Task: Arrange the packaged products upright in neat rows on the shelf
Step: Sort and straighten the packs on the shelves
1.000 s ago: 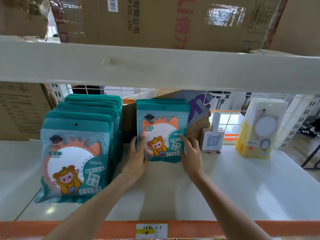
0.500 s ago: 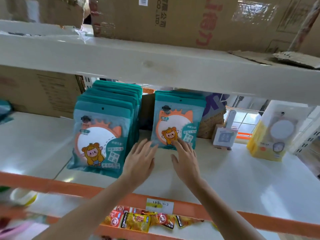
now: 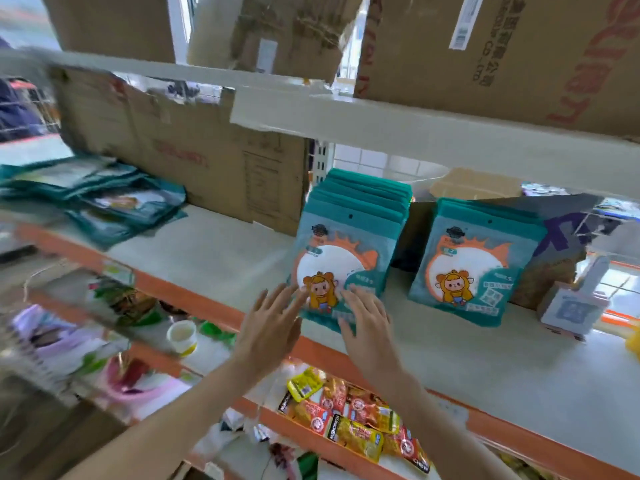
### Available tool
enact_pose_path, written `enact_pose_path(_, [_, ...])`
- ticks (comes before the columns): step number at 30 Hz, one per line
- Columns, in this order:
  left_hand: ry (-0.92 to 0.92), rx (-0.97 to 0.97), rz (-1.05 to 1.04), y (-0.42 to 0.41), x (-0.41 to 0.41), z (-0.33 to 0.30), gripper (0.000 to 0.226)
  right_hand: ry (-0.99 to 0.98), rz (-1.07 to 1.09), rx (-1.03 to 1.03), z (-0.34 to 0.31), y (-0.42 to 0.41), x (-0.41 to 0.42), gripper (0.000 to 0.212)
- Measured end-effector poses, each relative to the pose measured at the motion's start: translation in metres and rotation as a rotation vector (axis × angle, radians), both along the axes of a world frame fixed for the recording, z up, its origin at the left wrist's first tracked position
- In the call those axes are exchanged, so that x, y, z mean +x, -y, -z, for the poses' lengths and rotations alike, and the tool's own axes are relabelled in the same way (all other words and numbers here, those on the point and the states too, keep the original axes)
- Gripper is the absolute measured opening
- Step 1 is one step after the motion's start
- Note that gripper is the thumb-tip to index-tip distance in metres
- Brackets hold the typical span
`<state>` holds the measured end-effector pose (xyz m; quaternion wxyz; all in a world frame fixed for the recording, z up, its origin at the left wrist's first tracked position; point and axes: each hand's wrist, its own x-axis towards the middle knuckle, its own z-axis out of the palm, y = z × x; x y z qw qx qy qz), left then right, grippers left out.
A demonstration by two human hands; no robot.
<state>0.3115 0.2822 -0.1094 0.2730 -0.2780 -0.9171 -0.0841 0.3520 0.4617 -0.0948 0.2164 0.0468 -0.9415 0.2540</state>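
Both hands are out flat with fingers spread: the left hand point(image 3: 268, 327) just beside the front teal packet point(image 3: 337, 271), the right hand point(image 3: 367, 320) laid on its lower edge. Looks like squaring up that standing row on the shelf point(image 3: 485, 368). Further back, 1 loose pile point(image 3: 100, 199) lies flat, probably next to stand up.

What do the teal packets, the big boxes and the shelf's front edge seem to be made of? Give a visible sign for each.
Teal packets: likely glossy plastic film, given the printed cartoon front, punched hang hole and soft edges.
Big boxes: brown corrugated cardboard, matte, with torn flaps and tape.
Shelf's front edge: probably orange-painted metal, smooth and straight, though blur leaves that open.
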Motion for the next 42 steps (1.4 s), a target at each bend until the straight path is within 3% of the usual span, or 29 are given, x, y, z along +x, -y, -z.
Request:
enact_pose_path(11, [0.003, 0.065, -0.296, 0.231, 0.015, -0.019, 0.044, 0.066, -0.245, -0.09, -0.013, 0.203, -0.029, 0.047])
enact_pose_path(21, [-0.004, 0.114, -0.406, 0.343, 0.0, -0.027, 0.046, 0.217, -0.329, -0.32, -0.03, 0.308, -0.089, 0.042])
enact_pose_path(23, [-0.02, 0.117, -0.404, 0.355, -0.019, -0.025, 0.04, 0.227, -0.321, -0.373, -0.031, 0.319, -0.111, 0.041])
enact_pose_path(34, [0.009, 0.002, -0.403, 0.394, -0.17, -0.025, 0.059, 0.385, -0.214, -0.699, -0.003, 0.371, -0.283, 0.029])
enact_pose_path(42, [0.059, -0.065, -0.242, 0.411, -0.291, -0.016, 0.064, 0.502, -0.184, -0.809, 0.011, 0.393, -0.401, 0.026])
